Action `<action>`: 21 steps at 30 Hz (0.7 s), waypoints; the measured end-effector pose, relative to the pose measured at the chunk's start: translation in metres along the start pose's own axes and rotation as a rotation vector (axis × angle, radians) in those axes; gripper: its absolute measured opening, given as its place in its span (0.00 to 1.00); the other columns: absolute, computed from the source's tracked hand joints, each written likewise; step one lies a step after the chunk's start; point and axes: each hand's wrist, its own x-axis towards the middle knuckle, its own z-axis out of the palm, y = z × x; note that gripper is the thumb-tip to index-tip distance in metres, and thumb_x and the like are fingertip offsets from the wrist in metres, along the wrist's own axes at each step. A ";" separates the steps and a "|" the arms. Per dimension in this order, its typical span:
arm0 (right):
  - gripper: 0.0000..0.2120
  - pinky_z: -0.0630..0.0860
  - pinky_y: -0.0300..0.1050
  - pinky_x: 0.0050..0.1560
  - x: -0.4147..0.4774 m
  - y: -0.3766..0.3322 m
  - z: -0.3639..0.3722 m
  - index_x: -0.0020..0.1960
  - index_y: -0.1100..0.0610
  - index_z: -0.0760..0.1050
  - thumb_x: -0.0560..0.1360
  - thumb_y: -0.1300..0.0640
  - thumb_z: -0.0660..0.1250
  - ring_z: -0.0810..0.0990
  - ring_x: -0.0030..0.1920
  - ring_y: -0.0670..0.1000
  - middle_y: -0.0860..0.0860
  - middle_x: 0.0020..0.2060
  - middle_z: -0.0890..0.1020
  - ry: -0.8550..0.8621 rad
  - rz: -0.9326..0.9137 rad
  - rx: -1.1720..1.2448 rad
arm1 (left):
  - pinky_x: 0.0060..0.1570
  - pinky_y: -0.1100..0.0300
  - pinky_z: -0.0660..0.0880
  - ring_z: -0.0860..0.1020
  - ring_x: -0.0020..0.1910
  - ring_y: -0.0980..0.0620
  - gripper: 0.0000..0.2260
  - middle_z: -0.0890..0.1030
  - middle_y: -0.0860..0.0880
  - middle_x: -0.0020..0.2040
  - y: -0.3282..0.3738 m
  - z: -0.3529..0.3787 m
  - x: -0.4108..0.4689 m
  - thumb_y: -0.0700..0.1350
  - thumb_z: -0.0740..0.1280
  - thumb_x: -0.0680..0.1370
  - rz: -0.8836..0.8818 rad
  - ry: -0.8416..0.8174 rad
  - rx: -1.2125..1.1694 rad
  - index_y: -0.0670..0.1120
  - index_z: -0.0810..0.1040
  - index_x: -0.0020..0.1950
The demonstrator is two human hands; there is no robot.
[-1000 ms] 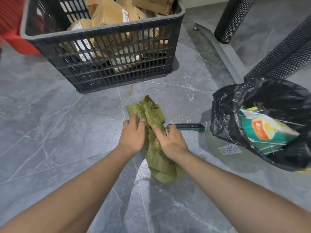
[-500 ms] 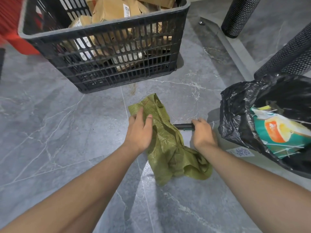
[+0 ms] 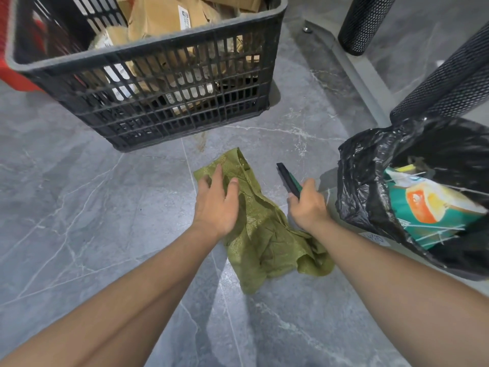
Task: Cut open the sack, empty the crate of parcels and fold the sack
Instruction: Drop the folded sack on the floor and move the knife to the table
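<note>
A: How is the sack (image 3: 264,234) seen?

B: It is seen crumpled, olive-green and coarsely woven, spread on the grey floor (image 3: 79,221) on the near side of the black crate (image 3: 158,102), in which brown parcels (image 3: 164,17) are piled.

A: And the hands?

B: The left hand (image 3: 215,205) is laid on the sack's far end, fingers straight and spread. A dark green utility knife (image 3: 287,177) is gripped in the right hand (image 3: 308,207), just right of the sack.

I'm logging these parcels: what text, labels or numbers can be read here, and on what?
No text reads clearly.
Label on the top parcel: too blurred.
Labels seen through the crate wall: too blurred.
Floor sticker: blurred, unreadable.
Carton in the black bag: no legible words.
</note>
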 end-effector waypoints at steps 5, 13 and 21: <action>0.14 0.74 0.55 0.46 -0.012 -0.025 -0.016 0.65 0.57 0.67 0.86 0.49 0.57 0.79 0.47 0.59 0.56 0.47 0.80 -0.038 0.016 0.220 | 0.80 0.42 0.58 0.59 0.82 0.43 0.29 0.52 0.47 0.84 0.022 -0.026 -0.015 0.60 0.51 0.85 -0.032 -0.004 -0.024 0.56 0.51 0.85; 0.13 0.78 0.51 0.47 -0.073 -0.078 -0.067 0.65 0.47 0.68 0.84 0.61 0.60 0.78 0.43 0.51 0.54 0.50 0.81 -0.193 0.070 0.544 | 0.78 0.47 0.55 0.58 0.82 0.44 0.28 0.53 0.45 0.84 0.079 -0.090 -0.066 0.58 0.51 0.86 -0.050 -0.016 -0.037 0.54 0.50 0.86; 0.05 0.77 0.50 0.43 -0.158 -0.147 -0.151 0.58 0.56 0.74 0.84 0.58 0.62 0.80 0.37 0.49 0.52 0.43 0.80 -0.092 0.102 0.700 | 0.74 0.52 0.56 0.59 0.81 0.47 0.28 0.54 0.44 0.84 0.174 -0.160 -0.135 0.57 0.51 0.87 -0.027 -0.033 -0.067 0.53 0.50 0.86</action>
